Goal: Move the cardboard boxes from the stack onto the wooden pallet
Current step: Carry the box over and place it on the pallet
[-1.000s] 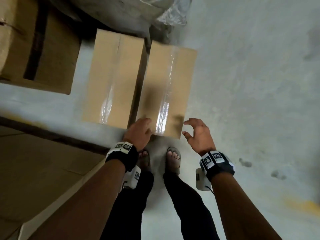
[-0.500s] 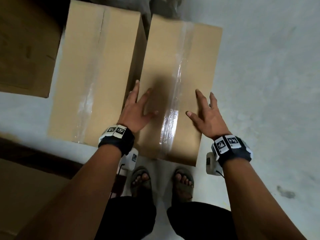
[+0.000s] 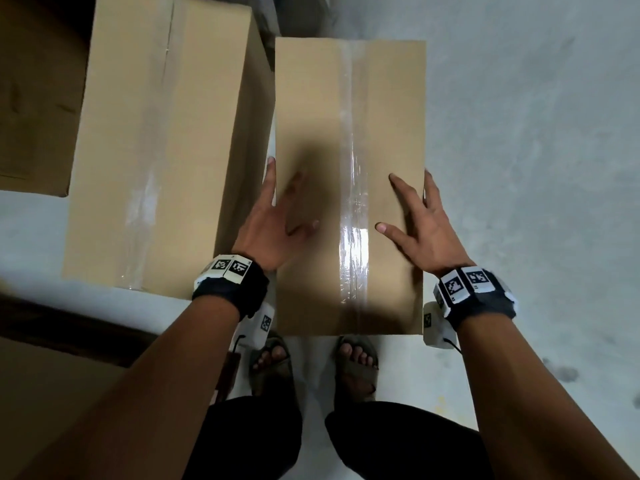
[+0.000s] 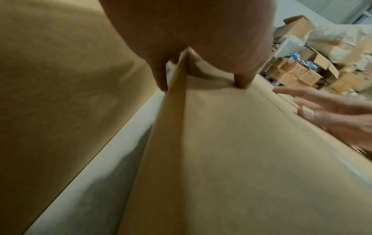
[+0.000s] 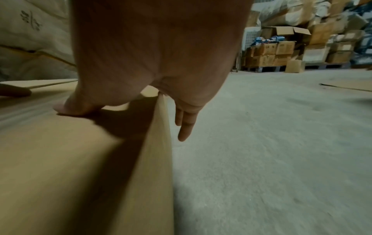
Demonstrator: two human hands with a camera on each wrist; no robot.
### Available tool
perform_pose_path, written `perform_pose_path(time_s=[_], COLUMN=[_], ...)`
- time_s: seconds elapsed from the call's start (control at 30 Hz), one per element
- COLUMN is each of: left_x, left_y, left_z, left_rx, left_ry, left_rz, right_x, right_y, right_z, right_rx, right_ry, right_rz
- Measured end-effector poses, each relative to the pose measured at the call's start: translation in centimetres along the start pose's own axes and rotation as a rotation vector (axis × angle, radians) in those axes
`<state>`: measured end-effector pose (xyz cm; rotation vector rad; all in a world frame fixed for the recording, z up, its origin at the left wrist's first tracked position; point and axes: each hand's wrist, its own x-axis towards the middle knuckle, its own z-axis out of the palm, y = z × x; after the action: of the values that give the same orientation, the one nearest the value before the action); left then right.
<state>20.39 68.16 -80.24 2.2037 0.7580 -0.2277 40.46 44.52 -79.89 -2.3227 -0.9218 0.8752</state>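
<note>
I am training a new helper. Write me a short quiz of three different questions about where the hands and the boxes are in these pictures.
1. True or false: both hands straddle the long edges of the right box.
2. Which hand has its fingers in the gap beside the left box? A) left hand B) right hand
3. Fill in: clear ____ runs along the top of the right box.

Key: 1. True; thumbs lie on top and fingers hang over the sides. 2. A. 3. tape.
</note>
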Motion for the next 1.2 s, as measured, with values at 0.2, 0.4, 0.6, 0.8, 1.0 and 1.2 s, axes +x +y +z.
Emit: perform_pose_path(time_s=[0.2,0.4,0.6,0.8,1.0,1.2], left_x=[2.0,2.7,3.5,2.1,-4.0,-12.5], left_y=[0.0,-0.4,-1.4,-0.2,4.4,12.2], left_z=[2.4,2.2,2.9,2.7,0.4,-6.8], left_rx=[0.088,-0.030,-0.448,-0.131,-0.042,-0.171], left_ry=[0.116,0.118,0.066,0.167,0.211,0.135], left_rz=[0.126,0.181,0.113,0.217,0.242,0.190], right_x=[2.2,2.9,2.6,0.3,-5.6,-13.5], right_y=[0.8,1.0,0.3,0.1,-3.2,-10.3], right_z=[0.1,0.9,1.3,1.0,-2.6,-10.4], right_rx=[-0.155,-0.086,-0.045,-0.043,-0.035,-0.039], right_ry=[0.045,0.133,0.145,0.104,0.089,0.012], right_rz=[-0.087,-0.234,-0.243,-0.235,-0.231,-0.246])
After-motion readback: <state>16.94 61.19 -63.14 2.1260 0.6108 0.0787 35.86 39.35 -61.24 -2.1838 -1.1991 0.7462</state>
